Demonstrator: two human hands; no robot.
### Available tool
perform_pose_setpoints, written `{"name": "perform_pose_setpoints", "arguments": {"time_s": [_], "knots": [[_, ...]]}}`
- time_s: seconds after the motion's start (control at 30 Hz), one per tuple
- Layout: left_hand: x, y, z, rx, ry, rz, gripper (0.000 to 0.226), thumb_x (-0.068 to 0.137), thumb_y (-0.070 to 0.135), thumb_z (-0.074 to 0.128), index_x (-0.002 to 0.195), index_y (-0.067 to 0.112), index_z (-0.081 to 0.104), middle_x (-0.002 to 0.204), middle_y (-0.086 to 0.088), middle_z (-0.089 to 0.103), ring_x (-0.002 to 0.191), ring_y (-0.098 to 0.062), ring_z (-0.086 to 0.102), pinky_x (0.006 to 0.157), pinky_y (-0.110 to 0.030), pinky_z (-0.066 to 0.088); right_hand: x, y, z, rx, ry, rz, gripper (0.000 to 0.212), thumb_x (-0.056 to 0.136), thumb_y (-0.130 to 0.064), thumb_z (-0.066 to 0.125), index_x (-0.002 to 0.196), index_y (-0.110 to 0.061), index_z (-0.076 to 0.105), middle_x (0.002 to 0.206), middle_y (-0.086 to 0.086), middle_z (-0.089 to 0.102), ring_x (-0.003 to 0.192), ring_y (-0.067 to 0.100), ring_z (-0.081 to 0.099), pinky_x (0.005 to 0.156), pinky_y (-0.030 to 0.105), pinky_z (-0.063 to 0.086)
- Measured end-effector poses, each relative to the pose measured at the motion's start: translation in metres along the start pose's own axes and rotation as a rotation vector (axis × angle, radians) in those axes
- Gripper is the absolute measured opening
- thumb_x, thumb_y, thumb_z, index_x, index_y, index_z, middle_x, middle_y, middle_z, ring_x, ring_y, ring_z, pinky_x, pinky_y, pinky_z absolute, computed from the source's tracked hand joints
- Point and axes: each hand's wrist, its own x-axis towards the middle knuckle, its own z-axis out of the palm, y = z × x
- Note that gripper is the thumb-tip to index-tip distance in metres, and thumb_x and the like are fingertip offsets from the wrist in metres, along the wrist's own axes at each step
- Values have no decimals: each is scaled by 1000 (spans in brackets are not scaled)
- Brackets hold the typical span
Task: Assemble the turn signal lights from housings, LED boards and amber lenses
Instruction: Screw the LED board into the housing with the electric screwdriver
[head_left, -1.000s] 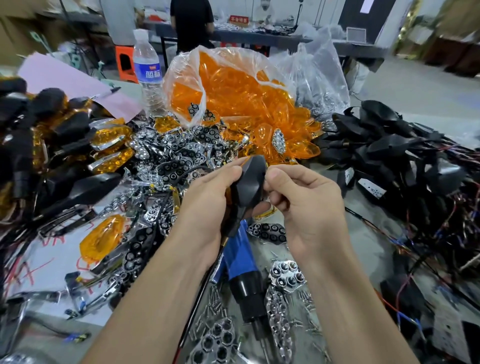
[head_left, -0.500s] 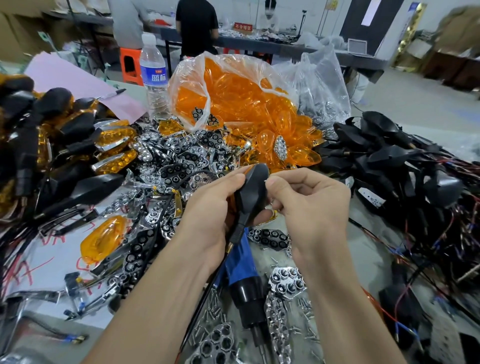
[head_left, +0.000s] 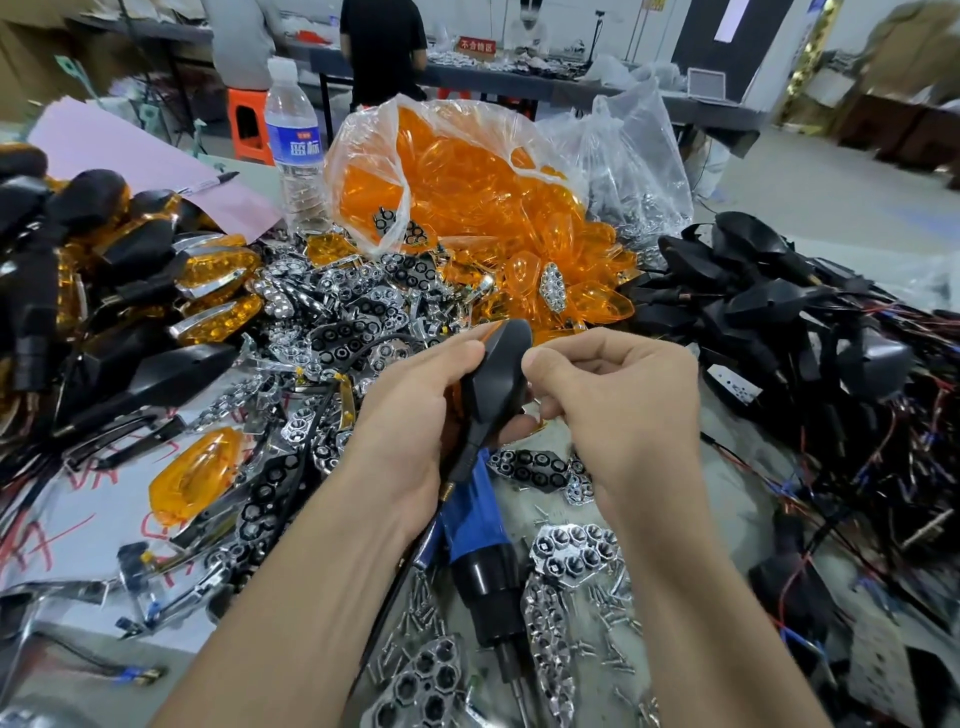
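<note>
Housing (head_left: 496, 379): black, teardrop-shaped, held in the air above the middle of the table, back face to the camera. A thin amber edge shows along its upper left rim. The stem points down and a black wire runs from it toward the near edge.

Left hand (head_left: 410, 410): closed around the housing's left side, thumb on the upper rim.
Right hand (head_left: 618, 400): fingers curled, thumb and forefinger pinching the housing's right edge.

Directly below the hands lies a blue and black screwdriver (head_left: 483, 551), tip toward the near edge, with loose screws (head_left: 608, 623) scattered beside it.

Chrome reflectors (head_left: 353, 322) are heaped from mid-table to the near edge.
A single amber lens (head_left: 195, 483) lies to the left of the left hand, on a white sheet (head_left: 78, 483) that bears red handwriting, not legible.

Far side: an open clear bag (head_left: 363, 156) spills amber lenses (head_left: 467, 208). A second clear bag (head_left: 639, 171), to its right, holds chrome parts.
Water bottle (head_left: 293, 150) stands upright just left of the lens bag; blue label, two white Chinese characters, too blurred to read with confidence.
Pink sheet (head_left: 156, 161) at the far left corner, with a marker (head_left: 208, 183) on it.

Left edge: stack of black lights (head_left: 104, 260) with amber lenses fitted.
Right edge: pile of black housings (head_left: 779, 312) with red and black wires.

Background: red sign (head_left: 477, 45) with white characters, apparently 不合格区.
</note>
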Motion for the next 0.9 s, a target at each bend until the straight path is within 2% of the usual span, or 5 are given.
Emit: {"name": "perform_pose_setpoints", "arguments": {"time_s": [0.2,0.37,0.43,0.57,0.9], "knots": [[-9,15,-14,155,-158,-37,35,104,19,49,102,20,83,94,-12,80,76,-22,78,56,-30,61,12,2,-14,196,-415,316,33,49,-35,88,56,-16,62,55,4,60,40,7,40,43,16,31],[-7,16,-4,-22,-15,-104,31,97,20,60,89,0,81,82,-17,76,61,-22,73,46,-25,58,-1,4,4,279,-321,485,43,65,-53,81,44,-23,58,53,-2,40,42,10,29,47,23,21],[-5,19,-5,-139,32,-95,32,102,20,56,105,-6,74,89,-20,77,63,-23,73,46,-23,57,-8,4,3,-70,-234,322,57,85,-63,71,46,-23,56,50,-6,42,45,11,35,48,25,29],[-3,30,-20,-275,44,-110,41,107,24,48,122,-9,67,109,-23,73,88,-29,70,51,-21,58,-31,5,6,-994,-256,119,49,83,-75,61,76,-26,57,65,-8,62,64,12,60,56,30,41],[6,51,-48,-369,161,-65,40,108,23,47,128,-8,64,109,-21,69,78,-25,68,48,-19,56,-46,12,41,-1179,-427,159,60,78,-69,67,108,-27,35,93,-5,57,80,28,55,72,39,43]]}}
